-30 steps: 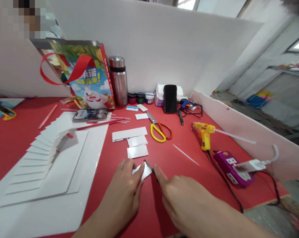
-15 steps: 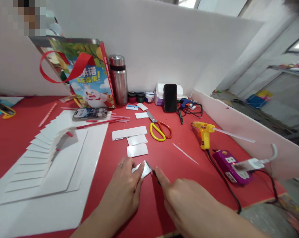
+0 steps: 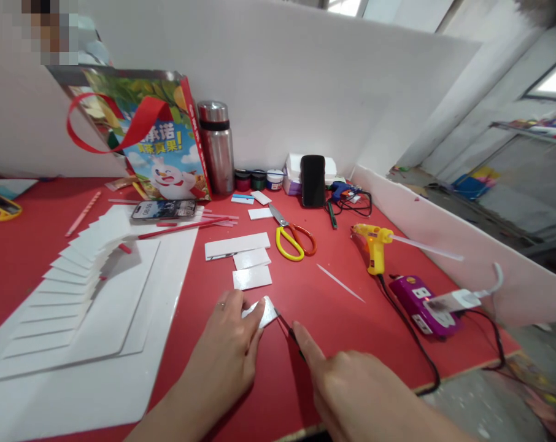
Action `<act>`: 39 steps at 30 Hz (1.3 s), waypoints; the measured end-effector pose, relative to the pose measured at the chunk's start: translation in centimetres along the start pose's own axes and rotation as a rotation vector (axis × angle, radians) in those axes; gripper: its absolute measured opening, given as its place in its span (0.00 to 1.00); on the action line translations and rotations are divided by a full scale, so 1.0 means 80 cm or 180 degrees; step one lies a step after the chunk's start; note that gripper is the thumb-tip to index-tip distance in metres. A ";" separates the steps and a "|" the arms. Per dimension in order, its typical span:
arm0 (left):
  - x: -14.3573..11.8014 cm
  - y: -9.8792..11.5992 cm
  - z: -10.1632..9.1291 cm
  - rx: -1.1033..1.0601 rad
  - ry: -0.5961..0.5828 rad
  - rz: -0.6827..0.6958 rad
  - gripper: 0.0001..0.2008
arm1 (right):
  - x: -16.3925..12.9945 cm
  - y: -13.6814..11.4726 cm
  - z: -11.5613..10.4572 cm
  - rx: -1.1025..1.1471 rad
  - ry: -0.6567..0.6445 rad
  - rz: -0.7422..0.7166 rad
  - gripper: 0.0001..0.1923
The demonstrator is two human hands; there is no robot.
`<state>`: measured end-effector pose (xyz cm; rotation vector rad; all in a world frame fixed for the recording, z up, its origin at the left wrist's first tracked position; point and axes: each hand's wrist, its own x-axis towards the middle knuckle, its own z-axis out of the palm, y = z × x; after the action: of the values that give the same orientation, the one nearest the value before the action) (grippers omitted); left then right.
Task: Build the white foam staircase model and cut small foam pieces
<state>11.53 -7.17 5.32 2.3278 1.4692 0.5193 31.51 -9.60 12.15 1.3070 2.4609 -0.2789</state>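
The worktop was red and had low white walls at its back and right edges. Past the right wall the room looked grey, with shelves far off.

Near the front edge, about the middle, lay a small white piece. The left hand lay flat on the worktop with its fingers close together, and its fingertips pressed down on the left part of the small white piece. The left arm came in from the front edge and pointed up toward the back.

The right hand held a thin dark knife. Its first finger was stretched out long along the knife, and the other fingers were curled in. The tip of the knife touched the right edge of the small white piece. The right arm came in from the front right corner.

Just behind the small white piece lay two more white cards. Yellow scissors lay further back. A yellow glue gun stood toward the right edge, near a purple power strip. A big white board with cut steps covered the left side. A metal bottle and a bright gift bag stood at the back edge.
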 end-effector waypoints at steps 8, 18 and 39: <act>-0.001 0.000 0.001 0.0037 -0.0016 0.0002 0.18 | -0.012 0.002 0.023 0.0065 0.0300 -0.0101 0.44; -0.001 -0.002 0.001 0.0049 0.0010 0.0032 0.19 | -0.024 0.006 0.043 0.0057 0.0378 -0.0045 0.46; -0.017 -0.017 -0.013 -0.1168 0.1081 0.0467 0.31 | 0.029 0.063 0.041 0.0657 0.0950 0.1120 0.15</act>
<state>9.38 -7.78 5.43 2.1314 1.2090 1.1668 35.14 -6.08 8.19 1.9643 2.4199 -0.2689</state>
